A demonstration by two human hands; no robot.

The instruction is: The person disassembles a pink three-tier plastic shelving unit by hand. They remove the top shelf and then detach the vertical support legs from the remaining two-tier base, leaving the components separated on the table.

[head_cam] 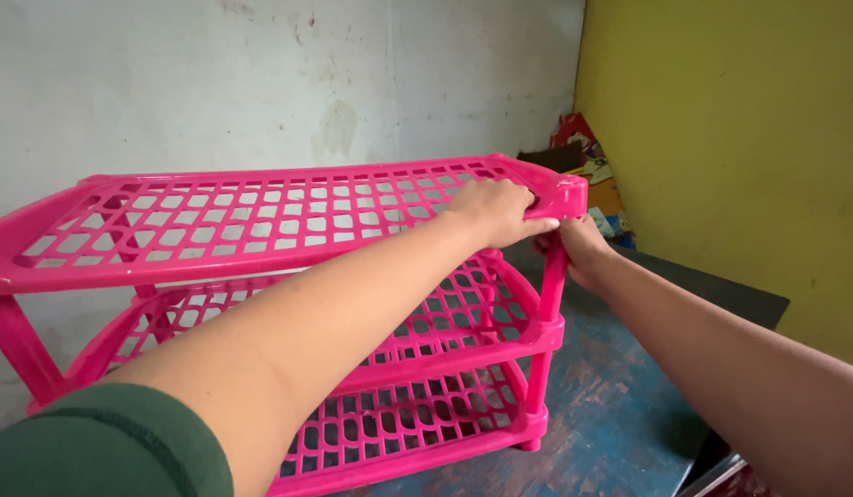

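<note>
Sleeve, dark green fabric (104, 446), at 7 o'clock, nearest the lens. Left hand (495, 210) laid palm-down past centre toward 1 o'clock, fingers curled over the front right corner of the bright pink plastic 3-tier lattice rack (214, 221). Right hand (578, 248) at 3 o'clock just under that corner, wrapped around the top of the corner post; grip partly hidden. Rack standing on a worn blue-painted wooden surface (610, 414). Colourful cardboard boxes (592, 170) farther off at 1 o'clock, between white wall (261, 83) and yellow wall (739, 138).
</note>
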